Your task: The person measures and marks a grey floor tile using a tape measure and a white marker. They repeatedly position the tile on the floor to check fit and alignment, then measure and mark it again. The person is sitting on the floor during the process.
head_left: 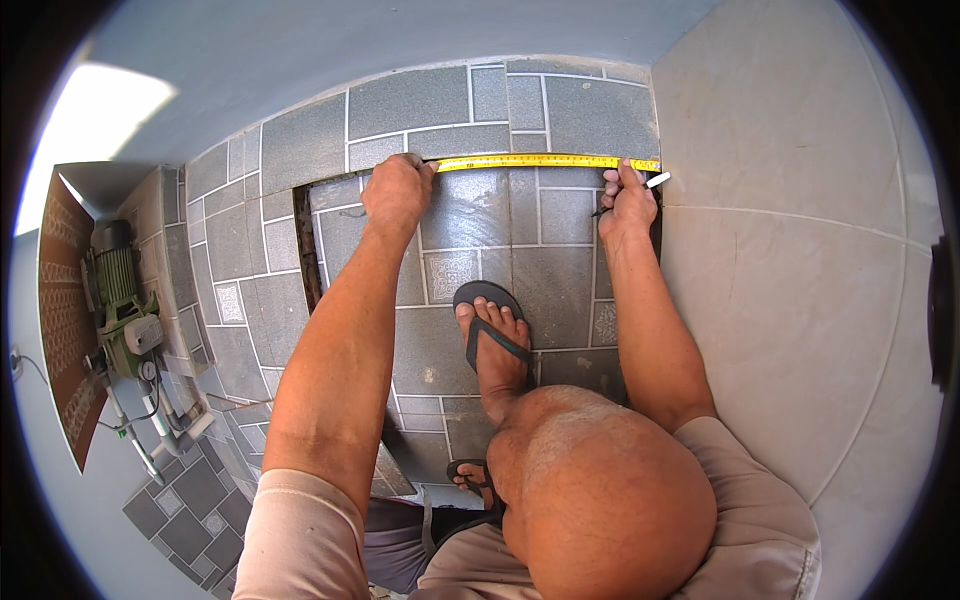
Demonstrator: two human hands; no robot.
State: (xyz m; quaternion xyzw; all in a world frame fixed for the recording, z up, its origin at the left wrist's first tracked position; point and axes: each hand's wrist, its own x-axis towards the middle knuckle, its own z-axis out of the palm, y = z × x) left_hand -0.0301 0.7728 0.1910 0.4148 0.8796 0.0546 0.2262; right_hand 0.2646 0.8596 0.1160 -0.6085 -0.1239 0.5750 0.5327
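Observation:
A yellow tape measure blade stretches left to right over the grey tiles, along a dark gap at the far edge of a tiled panel. My left hand is closed around its left end; the case is hidden under my fingers. Near the tape's right end, by the wall, my right hand holds a pen-like thing with a white end, and a fingertip rests on the blade. The dark other end of that pen pokes out left of the hand.
On the left, a green motor pump with pipes stands beside a brown perforated board. A beige tiled wall rises at right. An open slot runs down the panel's left side. My sandalled foot stands on the panel.

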